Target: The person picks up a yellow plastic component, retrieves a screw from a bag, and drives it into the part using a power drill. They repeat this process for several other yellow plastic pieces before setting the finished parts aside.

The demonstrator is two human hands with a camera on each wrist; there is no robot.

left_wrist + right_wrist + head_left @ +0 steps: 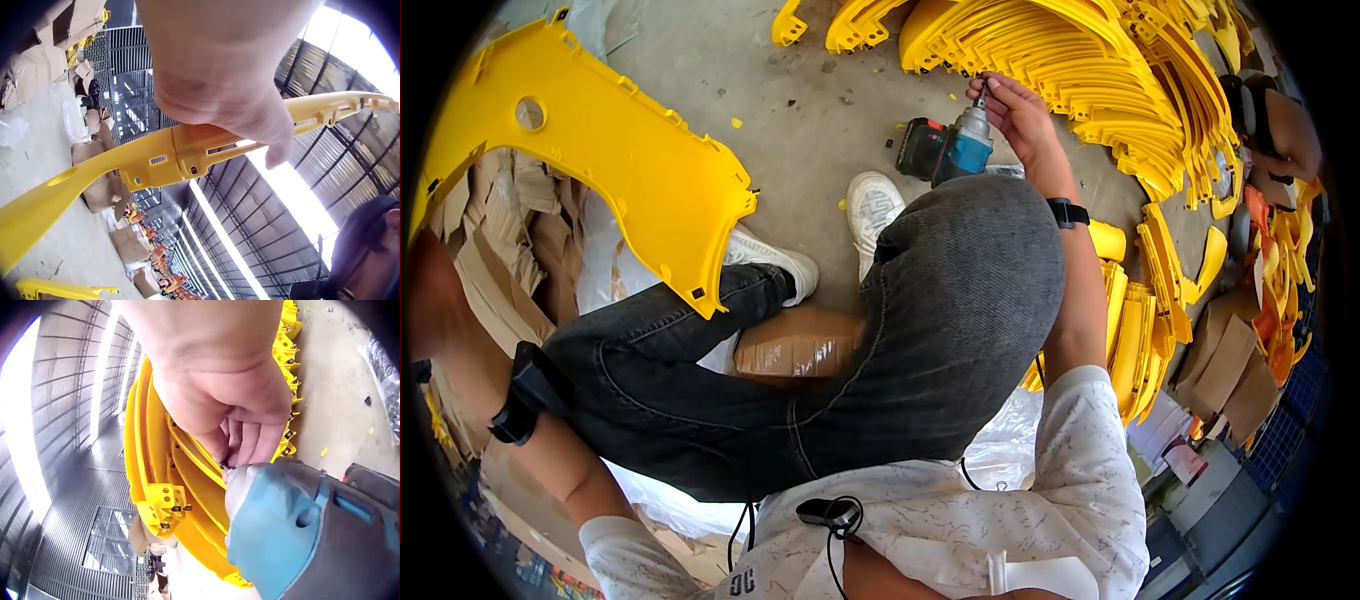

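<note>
My left hand (pixel 219 94) grips the edge of a large curved yellow plastic panel (pixel 610 150), thumb over its slotted rim. The panel has a round hole and spans the left side of the head view, its lower corner over my left leg. A blue and black cordless impact driver (pixel 968 150) is just beyond my raised right knee, its nose pointing away. At that nose my right hand (pixel 1025 120) pinches a small dark piece (pixel 225 465) between thumb and fingertips; what it is, I cannot tell. My fingers do not wrap the driver's handle.
A long row of nested yellow panels (pixel 1040 60) curves along the far right. More yellow parts (pixel 1135 340) lie by my right arm. Cardboard (pixel 510 260) and plastic wrap are on the left, with a taped carton (pixel 800 345) between my legs. Another person's arm (pixel 1290 130) shows far right.
</note>
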